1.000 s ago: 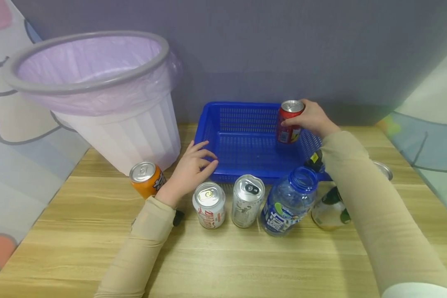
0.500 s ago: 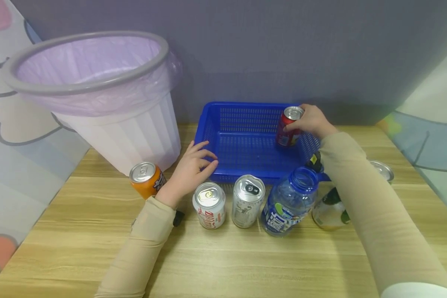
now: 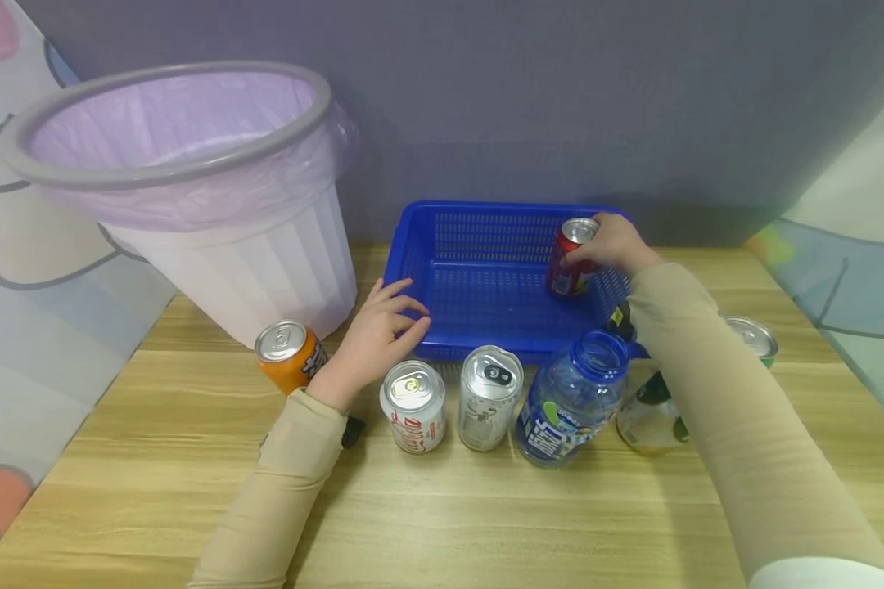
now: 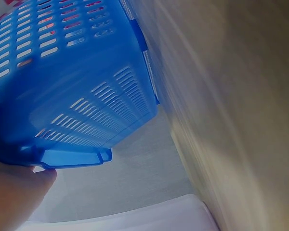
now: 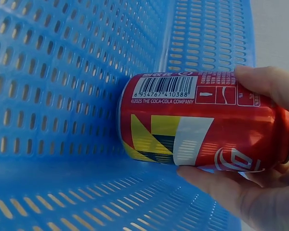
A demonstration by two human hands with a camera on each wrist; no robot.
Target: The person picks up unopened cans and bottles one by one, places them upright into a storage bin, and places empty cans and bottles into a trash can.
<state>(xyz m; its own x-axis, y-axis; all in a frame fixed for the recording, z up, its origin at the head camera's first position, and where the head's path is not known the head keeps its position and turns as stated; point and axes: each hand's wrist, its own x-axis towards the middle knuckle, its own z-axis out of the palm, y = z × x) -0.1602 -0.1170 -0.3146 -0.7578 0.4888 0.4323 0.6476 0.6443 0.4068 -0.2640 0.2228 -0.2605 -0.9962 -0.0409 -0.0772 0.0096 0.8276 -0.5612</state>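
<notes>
My right hand grips a red Coca-Cola can by its upper part, thumb on one side and fingers on the other. The can stands upright inside the blue basket, at its right end; in the right wrist view the can's base is right at the slotted basket floor. At the basket's near left corner lies my left hand, its fingers spread loosely and holding nothing. In the left wrist view, part of that hand shows beside the basket rim.
In front of the basket stand a white Coca-Cola can, a silver can and a blue-tinted plastic bottle. An orange can is left, by a lined bin. Two more cans are partly behind my right forearm.
My right hand has lowered the red can farther down into the basket's right end. The left hand stays in place at the near left corner.
</notes>
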